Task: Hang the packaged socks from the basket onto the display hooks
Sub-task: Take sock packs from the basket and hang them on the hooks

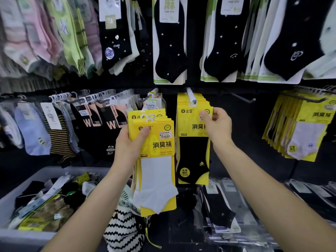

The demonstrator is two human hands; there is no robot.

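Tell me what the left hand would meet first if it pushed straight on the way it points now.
Probably the hanging TuyaYa pack: the left hand points up and forward, and the yellow sock packs it grips top out just below that pack. Depth is unclear.

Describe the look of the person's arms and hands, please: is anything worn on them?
Both are bare. The left hand and the right hand wear no gloves, and no ring shows. The left forearm and the right forearm carry no sleeve, watch or bracelet down to the picture's edge. The nails in view look short and plain.
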